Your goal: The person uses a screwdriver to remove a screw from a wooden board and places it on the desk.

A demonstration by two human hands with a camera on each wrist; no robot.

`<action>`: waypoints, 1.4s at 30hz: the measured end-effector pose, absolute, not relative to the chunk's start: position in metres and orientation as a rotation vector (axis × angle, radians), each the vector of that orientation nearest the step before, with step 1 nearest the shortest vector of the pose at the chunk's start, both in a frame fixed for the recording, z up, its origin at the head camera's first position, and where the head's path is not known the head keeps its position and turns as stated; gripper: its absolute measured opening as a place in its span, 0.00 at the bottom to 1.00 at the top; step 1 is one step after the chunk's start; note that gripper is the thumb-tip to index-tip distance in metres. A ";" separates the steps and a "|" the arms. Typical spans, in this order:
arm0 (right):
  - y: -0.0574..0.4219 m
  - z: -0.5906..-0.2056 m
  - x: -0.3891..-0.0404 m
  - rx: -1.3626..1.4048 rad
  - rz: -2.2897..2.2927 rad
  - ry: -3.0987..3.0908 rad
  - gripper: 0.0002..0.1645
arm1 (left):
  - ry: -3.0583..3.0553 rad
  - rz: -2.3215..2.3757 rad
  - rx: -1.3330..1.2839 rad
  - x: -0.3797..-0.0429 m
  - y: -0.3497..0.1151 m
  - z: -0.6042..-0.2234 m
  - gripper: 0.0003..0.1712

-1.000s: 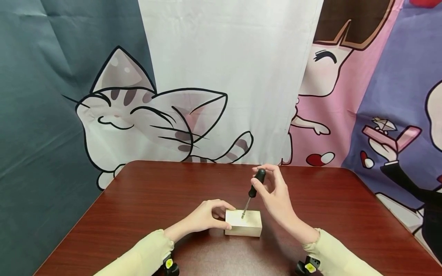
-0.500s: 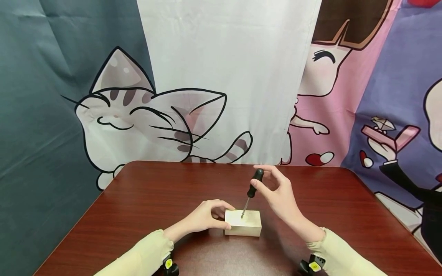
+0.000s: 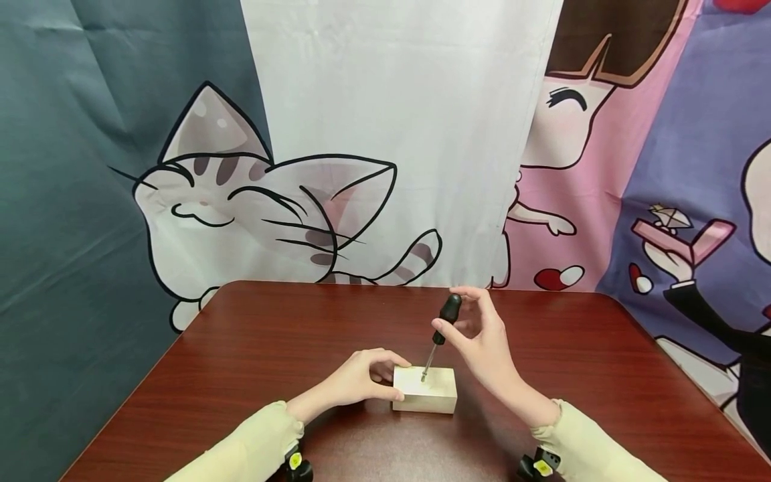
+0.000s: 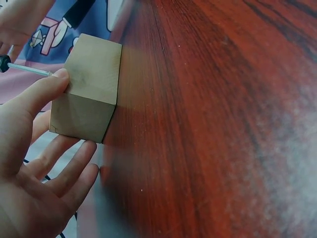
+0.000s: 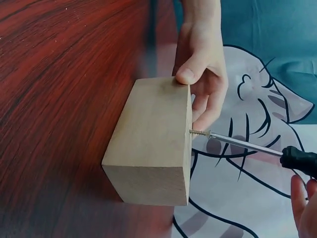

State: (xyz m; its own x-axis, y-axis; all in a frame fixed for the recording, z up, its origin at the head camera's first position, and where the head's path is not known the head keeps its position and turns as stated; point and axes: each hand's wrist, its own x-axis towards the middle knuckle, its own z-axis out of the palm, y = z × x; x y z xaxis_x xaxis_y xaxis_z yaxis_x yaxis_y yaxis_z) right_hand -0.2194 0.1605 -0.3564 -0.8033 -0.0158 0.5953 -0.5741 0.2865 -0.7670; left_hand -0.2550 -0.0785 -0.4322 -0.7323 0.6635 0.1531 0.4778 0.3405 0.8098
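Note:
A pale wooden block (image 3: 426, 397) lies on the table, its left end gripped between the thumb and fingers of my left hand (image 3: 355, 379). From the block's top face a screw (image 5: 199, 132) stands partly out, threads showing in the right wrist view. The tip of a screwdriver (image 3: 446, 318) with a black handle and thin metal shaft meets the screw's head, the shaft leaning a little to the right. My right hand (image 3: 484, 341) pinches the handle between thumb and fingers. In the left wrist view, the left thumb (image 4: 58, 79) presses the block's near side.
The dark red wooden table (image 3: 271, 321) spreads around both hands. Behind its far edge hangs a printed cloth (image 3: 397, 134) with a cartoon cat. Black wrist cameras (image 3: 299, 463) sit under both sleeves.
My right thumb and fingers have shifted around the screwdriver handle, and the right wrist moved slightly right, then back. The left hand and wooden block stay in place.

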 end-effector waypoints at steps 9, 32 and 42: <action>0.166 -0.355 -0.224 0.553 1.564 -2.117 0.27 | 2.401 1.340 1.026 -0.254 -0.079 -0.431 0.26; 0.160 -0.352 -0.222 0.463 1.570 -2.100 0.27 | 2.408 1.347 1.017 -0.254 -0.078 -0.431 0.26; 0.165 -0.350 -0.222 0.540 1.594 -2.147 0.25 | 2.413 1.342 1.024 -0.254 -0.078 -0.430 0.26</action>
State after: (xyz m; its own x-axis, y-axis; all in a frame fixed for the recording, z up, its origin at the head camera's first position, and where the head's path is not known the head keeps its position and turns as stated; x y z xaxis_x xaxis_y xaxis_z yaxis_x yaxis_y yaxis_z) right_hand -0.2218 0.1651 -0.3497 -0.8407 -0.0639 0.5377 -0.5333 0.2707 -0.8015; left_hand -0.2536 -0.0781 -0.4299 -0.7413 0.6533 0.1535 0.4749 0.3491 0.8079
